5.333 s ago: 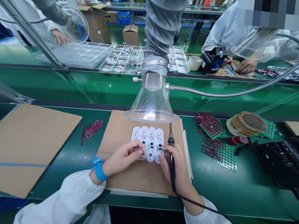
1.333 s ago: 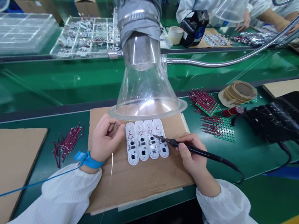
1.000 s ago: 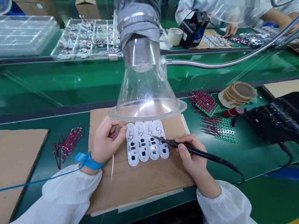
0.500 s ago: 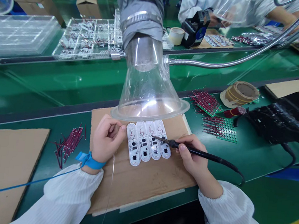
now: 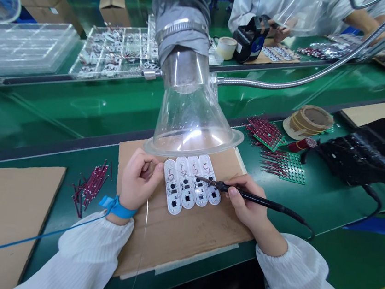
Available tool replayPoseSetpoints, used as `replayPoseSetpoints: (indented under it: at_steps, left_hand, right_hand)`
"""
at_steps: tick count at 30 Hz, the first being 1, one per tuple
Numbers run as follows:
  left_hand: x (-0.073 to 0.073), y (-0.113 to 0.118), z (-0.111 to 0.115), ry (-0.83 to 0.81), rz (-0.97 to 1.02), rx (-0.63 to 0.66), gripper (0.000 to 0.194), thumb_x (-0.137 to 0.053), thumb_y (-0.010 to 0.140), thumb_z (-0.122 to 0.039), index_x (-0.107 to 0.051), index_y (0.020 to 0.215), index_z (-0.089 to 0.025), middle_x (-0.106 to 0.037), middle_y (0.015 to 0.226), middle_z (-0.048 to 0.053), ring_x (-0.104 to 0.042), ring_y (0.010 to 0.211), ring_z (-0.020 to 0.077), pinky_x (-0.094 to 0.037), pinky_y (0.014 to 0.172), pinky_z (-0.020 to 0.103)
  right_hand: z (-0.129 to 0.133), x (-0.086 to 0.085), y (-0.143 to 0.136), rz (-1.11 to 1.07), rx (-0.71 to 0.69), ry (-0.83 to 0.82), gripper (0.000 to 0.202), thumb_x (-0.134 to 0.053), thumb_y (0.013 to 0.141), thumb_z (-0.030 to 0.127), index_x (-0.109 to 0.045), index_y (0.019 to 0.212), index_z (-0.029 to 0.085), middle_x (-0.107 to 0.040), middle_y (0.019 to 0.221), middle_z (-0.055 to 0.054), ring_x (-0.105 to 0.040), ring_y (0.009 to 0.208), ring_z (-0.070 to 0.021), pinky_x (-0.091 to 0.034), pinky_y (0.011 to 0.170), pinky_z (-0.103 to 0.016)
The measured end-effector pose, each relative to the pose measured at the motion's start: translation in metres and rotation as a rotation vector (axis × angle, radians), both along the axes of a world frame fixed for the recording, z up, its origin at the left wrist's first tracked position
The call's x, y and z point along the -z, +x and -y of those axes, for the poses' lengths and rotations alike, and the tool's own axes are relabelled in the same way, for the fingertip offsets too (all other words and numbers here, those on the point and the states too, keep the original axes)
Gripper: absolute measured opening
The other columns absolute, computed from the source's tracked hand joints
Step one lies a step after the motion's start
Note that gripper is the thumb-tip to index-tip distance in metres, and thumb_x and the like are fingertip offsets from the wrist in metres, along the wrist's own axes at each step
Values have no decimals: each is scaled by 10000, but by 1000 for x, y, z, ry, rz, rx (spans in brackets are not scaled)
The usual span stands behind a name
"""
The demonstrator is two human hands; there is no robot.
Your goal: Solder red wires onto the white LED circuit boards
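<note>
Several white oval-ended circuit boards [image 5: 187, 195] lie side by side on a brown cardboard sheet [image 5: 198, 242]. My right hand [image 5: 249, 199] grips a soldering iron [image 5: 239, 191] like a pen, its tip over the upper half of the middle boards. Left of the boards is my left hand [image 5: 140, 180], with thumb and forefinger pinched together and a blue strap [image 5: 119, 208] on the wrist. A thin solder wire [image 5: 146, 222] hangs below this hand and seems to pass through it; its far end near the iron tip is too fine to make out.
A clear fume hood [image 5: 195, 121] hangs just above the boards. Dark red wires [image 5: 91, 186] lie left of the cardboard. On the right are green boards with red wires [image 5: 292, 167], a tape roll [image 5: 308, 122] and a black device [image 5: 365, 150]. Another person's hands work across the bench.
Both hands and the iron hold nearly the same pose over the boards. The whole view has shifted very slightly.
</note>
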State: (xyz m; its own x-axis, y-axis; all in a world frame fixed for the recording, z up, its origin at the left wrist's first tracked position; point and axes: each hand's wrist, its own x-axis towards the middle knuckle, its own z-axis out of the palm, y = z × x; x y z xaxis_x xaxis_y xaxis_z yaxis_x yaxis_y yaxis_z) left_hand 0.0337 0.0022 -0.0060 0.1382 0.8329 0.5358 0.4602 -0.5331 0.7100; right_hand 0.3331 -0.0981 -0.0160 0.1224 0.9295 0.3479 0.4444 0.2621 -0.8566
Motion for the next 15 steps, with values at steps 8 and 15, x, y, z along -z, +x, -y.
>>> replayPoseSetpoints:
  at_steps: [8, 15]
  left_hand:
    - [3, -15, -12, 3, 79, 10, 148, -693, 972, -208, -601, 857, -225, -388, 730, -49, -370, 615, 125, -298, 548, 271]
    - [2, -11, -14, 96, 53, 56, 167, -690, 948, -121, -586, 872, -227, -359, 680, -74, -379, 611, 118, -322, 578, 264]
  right_hand:
    - [6, -4, -18, -136, 24, -14, 156, -674, 1095, 431, -722, 1064, 286, -721, 853, -8, -666, 674, -177, -527, 616, -317]
    - [1, -5, -22, -7, -15, -62, 161, -650, 1107, 429, -725, 1084, 288, -730, 865, -5, -689, 719, -177, -544, 646, -304]
